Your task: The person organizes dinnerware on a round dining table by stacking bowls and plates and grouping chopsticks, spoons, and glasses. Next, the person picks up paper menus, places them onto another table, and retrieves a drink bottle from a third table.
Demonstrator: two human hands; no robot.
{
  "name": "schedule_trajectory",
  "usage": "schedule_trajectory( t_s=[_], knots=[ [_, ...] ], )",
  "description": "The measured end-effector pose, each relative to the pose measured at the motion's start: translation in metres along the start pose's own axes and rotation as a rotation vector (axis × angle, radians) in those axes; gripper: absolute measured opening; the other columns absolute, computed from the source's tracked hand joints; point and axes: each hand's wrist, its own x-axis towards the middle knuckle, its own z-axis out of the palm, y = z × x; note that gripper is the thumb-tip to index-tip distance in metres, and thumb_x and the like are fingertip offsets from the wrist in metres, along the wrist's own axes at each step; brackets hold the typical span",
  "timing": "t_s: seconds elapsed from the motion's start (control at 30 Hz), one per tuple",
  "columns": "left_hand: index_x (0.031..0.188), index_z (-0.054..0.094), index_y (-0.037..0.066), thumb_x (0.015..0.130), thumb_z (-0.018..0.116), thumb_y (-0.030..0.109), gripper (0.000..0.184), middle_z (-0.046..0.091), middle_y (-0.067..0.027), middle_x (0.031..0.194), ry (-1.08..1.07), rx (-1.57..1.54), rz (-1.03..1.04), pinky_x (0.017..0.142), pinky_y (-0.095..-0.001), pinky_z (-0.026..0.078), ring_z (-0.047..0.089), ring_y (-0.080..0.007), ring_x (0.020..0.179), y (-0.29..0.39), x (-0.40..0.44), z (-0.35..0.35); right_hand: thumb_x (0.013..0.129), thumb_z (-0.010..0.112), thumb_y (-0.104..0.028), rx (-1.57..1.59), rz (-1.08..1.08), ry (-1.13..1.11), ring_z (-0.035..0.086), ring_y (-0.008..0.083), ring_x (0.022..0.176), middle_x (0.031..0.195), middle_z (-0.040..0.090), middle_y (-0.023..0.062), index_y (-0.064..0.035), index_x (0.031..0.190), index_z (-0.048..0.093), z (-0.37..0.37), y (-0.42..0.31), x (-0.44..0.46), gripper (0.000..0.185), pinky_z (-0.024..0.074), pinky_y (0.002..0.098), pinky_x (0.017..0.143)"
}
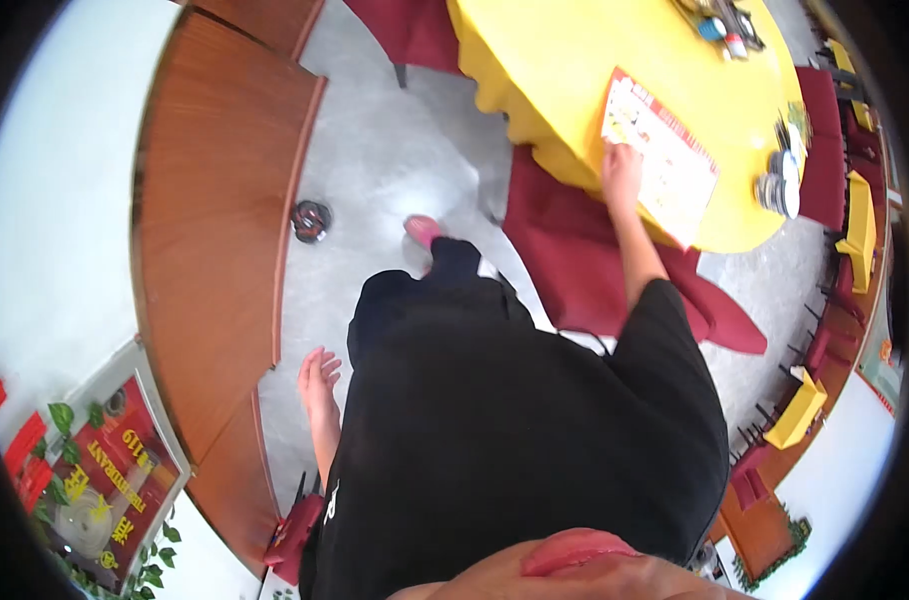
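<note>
My right hand (pixel 623 170) is closed at the lower left edge of a printed menu sheet (pixel 665 155) with a red border. That sheet lies on the yellow cloth of a round table (pixel 535 60). Down at my left side hangs my left hand (pixel 320 378), its fingers apart and nothing in it. It is nearest to the brown wood panelling (pixel 215 230). Whether the right fingers pinch the sheet's edge or only touch it is too small to tell.
A red chair (pixel 565 250) stands between me and the table. Stacked dishes (pixel 775 193) and small containers (pixel 713 28) sit on the cloth. A dark object (pixel 311 220) lies on the grey floor by the panelling. More tables (pixel 797 410) line the far right.
</note>
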Motion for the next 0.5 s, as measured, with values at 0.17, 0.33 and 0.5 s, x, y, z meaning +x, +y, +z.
schedule_trajectory(
  t_s=[0.17, 0.33, 0.5],
  knots=[
    [0.14, 0.042, 0.005, 0.097, 0.043, 0.053, 0.065, 0.056, -0.0165, 0.13, -0.59, -0.231, 0.014, 0.089, -0.0396, 0.049, 0.058, -0.0251, 0.113, 0.18, 0.087, 0.112, 0.069, 0.06, 0.0, 0.837, -0.461, -0.083, 0.059, 0.0378, 0.096, 0.1, 0.059, 0.0173, -0.0004, 0.089, 0.058, -0.022, -0.285, 0.043, 0.02, 0.048, 0.0449, 0.082],
    [0.135, 0.044, 0.0, 0.098, 0.048, 0.044, 0.057, 0.06, -0.0149, 0.122, -0.99, -0.399, -0.062, 0.088, -0.0371, 0.053, 0.062, -0.0268, 0.108, 0.327, 0.164, 0.195, 0.072, 0.068, -0.009, 0.992, -0.812, -0.455, 0.056, 0.0301, 0.105, 0.103, 0.057, 0.012, -0.0034, 0.093, 0.057, -0.029, -0.437, 0.114, 0.024, 0.0438, 0.0415, 0.09],
    [0.127, 0.049, -0.003, 0.096, 0.054, 0.006, 0.033, 0.063, -0.0126, 0.113, -1.039, 0.114, 0.232, 0.082, -0.0298, 0.053, 0.063, -0.0167, 0.098, 0.442, 0.195, 0.219, 0.079, 0.07, -0.013, 0.833, -0.682, -0.376, 0.058, 0.0299, 0.101, 0.102, 0.058, 0.0106, -0.0053, 0.099, 0.06, -0.03, -0.464, 0.203, 0.023, 0.0455, 0.0414, 0.088]
  ],
)
